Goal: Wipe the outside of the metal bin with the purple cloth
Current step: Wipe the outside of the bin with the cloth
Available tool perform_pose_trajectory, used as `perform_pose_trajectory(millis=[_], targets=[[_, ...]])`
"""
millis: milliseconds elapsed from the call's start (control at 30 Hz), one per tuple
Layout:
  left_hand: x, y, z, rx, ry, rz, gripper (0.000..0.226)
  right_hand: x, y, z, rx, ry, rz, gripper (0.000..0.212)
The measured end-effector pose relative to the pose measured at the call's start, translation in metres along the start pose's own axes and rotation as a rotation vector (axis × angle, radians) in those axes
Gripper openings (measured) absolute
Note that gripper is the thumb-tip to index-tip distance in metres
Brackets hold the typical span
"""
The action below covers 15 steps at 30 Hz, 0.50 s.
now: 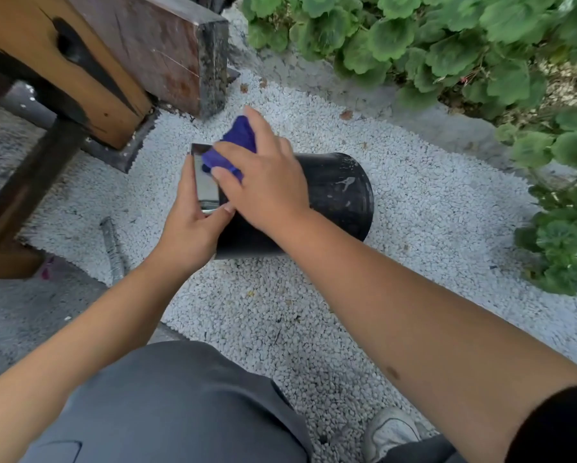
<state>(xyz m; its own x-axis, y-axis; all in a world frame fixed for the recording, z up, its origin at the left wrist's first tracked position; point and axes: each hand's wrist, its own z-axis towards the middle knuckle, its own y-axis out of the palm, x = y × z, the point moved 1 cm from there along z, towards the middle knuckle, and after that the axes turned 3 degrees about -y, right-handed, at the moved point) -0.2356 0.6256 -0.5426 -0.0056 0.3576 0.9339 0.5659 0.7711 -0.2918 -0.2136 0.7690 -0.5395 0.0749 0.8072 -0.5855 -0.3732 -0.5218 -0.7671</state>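
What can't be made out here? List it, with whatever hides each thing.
All from the head view:
- Metal bin: only one shiny face shows; the left hand covers its near end, the right hand and purple cloth its far side.
- Purple cloth: mostly bunched under the right hand.
- Black pot: its near side sits behind the right wrist.
- Grey rod on the gravel: blurred, unidentifiable.

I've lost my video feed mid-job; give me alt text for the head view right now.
The right hand presses a bunched purple cloth onto a small shiny rectangular metal bin that the left hand grips from below. Both are held above an upturned black plastic pot standing on white gravel, with green leafy plants to the right.
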Motion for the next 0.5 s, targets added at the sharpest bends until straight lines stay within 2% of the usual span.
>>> perform_pose_trajectory(millis=[67,333,467,500], targets=[[-0.008,-0.005,-0.002,0.065,0.007,0.115,0.081,0.025,-0.001,-0.004,-0.008,0.043,-0.054,0.032],[-0.01,-0.003,0.0,0.105,-0.008,0.117,0.078,0.108,-0.02,-0.017,0.036,0.318,-0.115,0.03],[-0.01,0.004,-0.007,0.339,0.016,0.16,0.048,0.116,-0.024,-0.018,0.045,0.359,-0.093,0.03],[-0.011,0.005,-0.011,0.357,0.016,0.192,0.045,0.116,-0.023,-0.018,0.048,0.358,-0.091,0.03]])
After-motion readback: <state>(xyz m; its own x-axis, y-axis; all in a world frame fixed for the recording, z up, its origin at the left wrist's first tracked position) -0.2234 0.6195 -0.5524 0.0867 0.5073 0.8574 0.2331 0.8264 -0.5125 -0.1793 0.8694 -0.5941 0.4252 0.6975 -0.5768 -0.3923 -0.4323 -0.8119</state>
